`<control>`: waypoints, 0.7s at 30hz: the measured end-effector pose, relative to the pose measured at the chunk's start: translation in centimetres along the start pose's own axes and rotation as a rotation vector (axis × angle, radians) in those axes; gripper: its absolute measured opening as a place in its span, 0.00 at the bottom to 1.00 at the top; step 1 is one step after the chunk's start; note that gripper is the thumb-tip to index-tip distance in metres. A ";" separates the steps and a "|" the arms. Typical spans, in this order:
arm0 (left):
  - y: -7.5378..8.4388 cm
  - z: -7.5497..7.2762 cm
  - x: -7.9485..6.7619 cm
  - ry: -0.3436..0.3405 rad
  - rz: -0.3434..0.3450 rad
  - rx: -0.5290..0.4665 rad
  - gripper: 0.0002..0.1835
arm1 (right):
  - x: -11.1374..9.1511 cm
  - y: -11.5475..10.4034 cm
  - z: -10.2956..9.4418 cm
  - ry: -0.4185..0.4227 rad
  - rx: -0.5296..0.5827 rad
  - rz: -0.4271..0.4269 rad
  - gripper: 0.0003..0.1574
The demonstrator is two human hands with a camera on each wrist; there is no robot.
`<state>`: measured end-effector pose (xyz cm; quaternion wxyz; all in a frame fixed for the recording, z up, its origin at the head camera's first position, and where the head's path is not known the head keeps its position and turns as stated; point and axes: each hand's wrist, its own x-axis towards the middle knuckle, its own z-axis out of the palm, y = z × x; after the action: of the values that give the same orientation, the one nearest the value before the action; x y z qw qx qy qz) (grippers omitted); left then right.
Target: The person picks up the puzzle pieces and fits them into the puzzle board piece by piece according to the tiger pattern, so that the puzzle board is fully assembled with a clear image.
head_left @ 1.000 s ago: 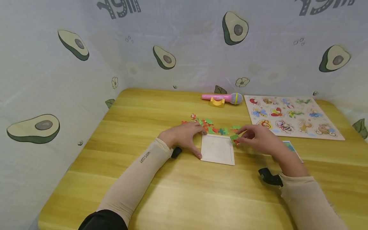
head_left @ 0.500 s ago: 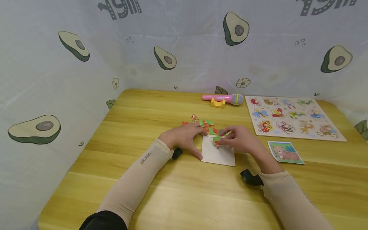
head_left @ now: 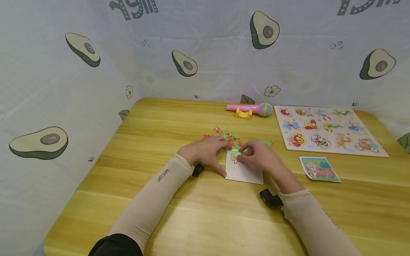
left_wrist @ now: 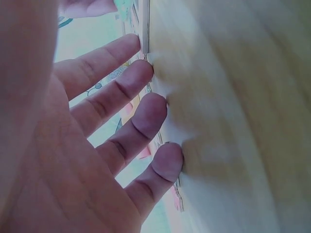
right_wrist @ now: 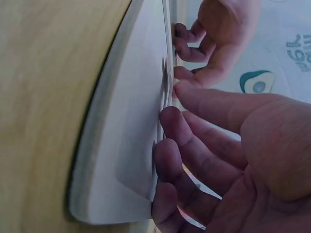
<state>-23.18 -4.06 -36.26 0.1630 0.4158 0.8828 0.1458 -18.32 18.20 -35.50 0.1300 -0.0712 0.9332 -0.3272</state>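
Observation:
A pale square puzzle board (head_left: 245, 173) lies flat on the wooden table. My left hand (head_left: 206, 153) is spread along its left side, thumb at the near corner and forefinger by the far one. In the left wrist view, the other fingertips (left_wrist: 167, 162) rest on the table. Thumb and forefinger of my right hand (head_left: 263, 157) pinch a green and red puzzle piece (head_left: 235, 156) over the board's upper left part. The right wrist view has the fingertips (right_wrist: 167, 158) low over the board's surface (right_wrist: 121, 136); the piece is mostly hidden there.
Several loose green and red puzzle pieces (head_left: 233, 136) lie just beyond the board. To the right is a small bear picture card (head_left: 320, 170). A large insect puzzle board (head_left: 330, 130) and a pink toy microphone (head_left: 245, 107) on a yellow stand (head_left: 244, 114) sit farther back.
My right hand has carried the puzzle piece left, from the board's right edge to its upper left part, uncovering the picture card. My left hand has stayed at the board's left side.

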 end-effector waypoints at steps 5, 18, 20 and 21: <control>-0.1 0.0 0.0 -0.005 -0.009 0.003 0.50 | 0.0 0.0 0.1 -0.022 -0.037 -0.054 0.20; -0.1 -0.1 0.2 -0.022 -0.001 0.019 0.50 | -0.1 -0.4 0.8 -0.001 -0.174 -0.074 0.15; 0.0 -0.1 0.2 -0.025 -0.005 0.018 0.51 | -0.1 -0.5 0.9 0.001 -0.183 -0.068 0.15; 0.0 -0.2 0.2 -0.025 -0.007 0.020 0.51 | -0.1 -0.5 0.9 0.003 -0.186 -0.069 0.15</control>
<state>-23.34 -3.96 -36.15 0.1704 0.4163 0.8834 0.1314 -17.91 17.26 -35.84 0.1099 -0.1145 0.9568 -0.2437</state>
